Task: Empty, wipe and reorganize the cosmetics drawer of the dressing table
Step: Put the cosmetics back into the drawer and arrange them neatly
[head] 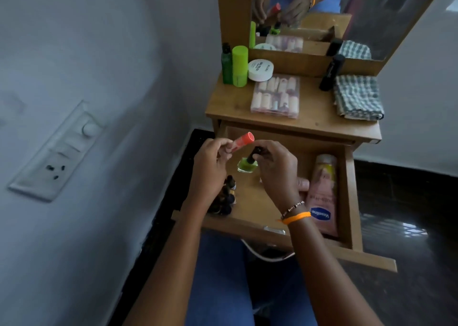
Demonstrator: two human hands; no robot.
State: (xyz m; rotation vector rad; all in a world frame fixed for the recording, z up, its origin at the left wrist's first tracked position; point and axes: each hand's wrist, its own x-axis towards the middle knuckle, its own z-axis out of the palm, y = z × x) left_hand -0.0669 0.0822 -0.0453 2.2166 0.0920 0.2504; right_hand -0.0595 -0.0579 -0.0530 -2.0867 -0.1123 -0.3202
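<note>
Glass is the worry with the green nail polish bottle (247,165): small, light, hard and slick, likely to chip or spill if dropped. The right hand (276,170) has its grip pinched shut on the black cap, holding the bottle just above the open drawer (348,201); the cap is the sensible hold only if screwed tight, otherwise the squat body is safer. The left hand (210,167) has its grip closed on an orange tube (241,141), a light stiff plastic thing that takes a plain finger pinch.

Still in the drawer are a cluster of small dark bottles (226,196) at the left wall, seemingly more polish though the view is dim, and a soft pink lotion tube (323,194) lying along the right side.

On the worktop (309,120) stand a dark green bottle (226,64), a lime can (240,65), a white jar (260,69), a clear packet (275,96), a black tube (330,74) and a checked cloth (357,97). Free room lies between packet and cloth.
</note>
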